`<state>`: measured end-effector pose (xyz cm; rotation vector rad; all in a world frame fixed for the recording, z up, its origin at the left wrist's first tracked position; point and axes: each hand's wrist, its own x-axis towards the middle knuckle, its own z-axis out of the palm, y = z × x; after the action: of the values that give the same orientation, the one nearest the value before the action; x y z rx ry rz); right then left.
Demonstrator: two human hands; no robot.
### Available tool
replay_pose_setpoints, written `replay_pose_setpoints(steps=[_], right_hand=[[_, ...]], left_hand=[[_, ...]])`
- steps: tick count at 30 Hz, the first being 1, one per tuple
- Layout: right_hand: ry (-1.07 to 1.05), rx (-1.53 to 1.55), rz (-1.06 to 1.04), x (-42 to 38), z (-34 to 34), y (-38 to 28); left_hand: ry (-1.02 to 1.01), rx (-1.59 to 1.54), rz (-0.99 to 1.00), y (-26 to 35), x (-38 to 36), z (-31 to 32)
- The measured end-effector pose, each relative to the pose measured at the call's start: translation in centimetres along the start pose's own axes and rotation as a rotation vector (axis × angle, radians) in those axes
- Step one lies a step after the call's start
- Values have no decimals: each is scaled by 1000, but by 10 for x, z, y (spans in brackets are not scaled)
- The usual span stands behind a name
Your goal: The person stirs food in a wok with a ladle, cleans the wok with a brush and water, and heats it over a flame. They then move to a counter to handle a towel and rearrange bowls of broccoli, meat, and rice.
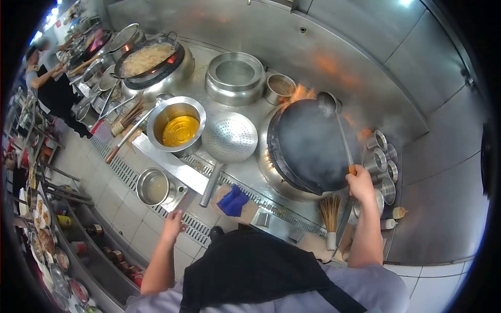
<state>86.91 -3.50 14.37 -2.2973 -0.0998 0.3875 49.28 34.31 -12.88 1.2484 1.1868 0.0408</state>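
Observation:
My right hand (pixel 361 183) is closed round the wooden end of a long ladle (pixel 343 133). The ladle's bowl rests at the far rim of a large black wok (pixel 313 143). Smoke hangs over the wok, and flames (pixel 301 95) rise behind it. My left hand (pixel 174 224) hangs at the lower left with its fingers curled in; no object shows in it. Nearest to that hand stands a steel pot (pixel 153 188) of cloudy liquid. A perforated strainer (pixel 229 137) lies left of the wok, beside a pot of yellow oil (pixel 180 130).
A bamboo brush (pixel 330 215) and a blue cloth (pixel 233 201) lie along the front edge. Several steel containers (pixel 374 160) line the right side. Another wok (pixel 147 60) with pale contents sits at the back left. Farther left stands another person (pixel 52 86).

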Motion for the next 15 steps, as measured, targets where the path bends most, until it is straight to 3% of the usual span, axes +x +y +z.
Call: replay_pose_setpoints(steps=[2,5,10,12,14,15], right_hand=[[44,-3,-141,9,13,-24],[-172,520,-137,56,54,-63],[-298,619,-164,174,174,-125],[-160,324,-182,201,225,-145],[-188,34,-212,225,263,-152],[-206,185,-171,220,273,-161]], left_hand=[[9,13,-9,-18,-8,-9],[31,87,-24,-44,-15,-20],[45,268,-45,-79,-30,-34],[61,260,-23,-93,-40,-42],[129,260,-37,-100,-62,-47],[153,242,-57,-105,-71,-51]])
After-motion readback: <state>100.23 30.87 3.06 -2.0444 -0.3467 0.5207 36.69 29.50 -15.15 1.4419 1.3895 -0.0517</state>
